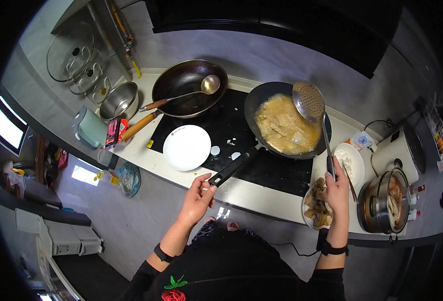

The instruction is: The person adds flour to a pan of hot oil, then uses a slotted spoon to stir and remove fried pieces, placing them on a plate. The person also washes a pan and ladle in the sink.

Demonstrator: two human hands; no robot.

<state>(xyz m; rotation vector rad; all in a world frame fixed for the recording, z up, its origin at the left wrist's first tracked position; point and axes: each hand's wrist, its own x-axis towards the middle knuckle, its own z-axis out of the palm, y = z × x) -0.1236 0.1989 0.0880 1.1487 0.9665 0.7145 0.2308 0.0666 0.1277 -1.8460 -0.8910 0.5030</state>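
My right hand (338, 192) grips the dark handle of a metal skimmer (308, 101). The skimmer's perforated bowl is raised over the far right side of a black wok (257, 88). Bubbling yellowish oil with pale battered pieces (281, 122) fills the wok. At the end of the wok's black handle (230, 169) is my left hand (198, 197), thumb and fingers loosely curled around the tip; whether they grip it is unclear. Brown fried pieces (317, 205) lie on a plate below my right wrist. Beside them is a white bowl of flour (349, 161) with chopsticks (350, 182).
A white plate (186, 147) rests on the black cooktop (278, 177). Behind it sits a second wok (176, 82) holding a ladle (210, 84). A steel bowl (119, 101) and a green pitcher (89, 128) stand left. A glass-lidded pot (372, 207) and a cream appliance (394, 150) are right.
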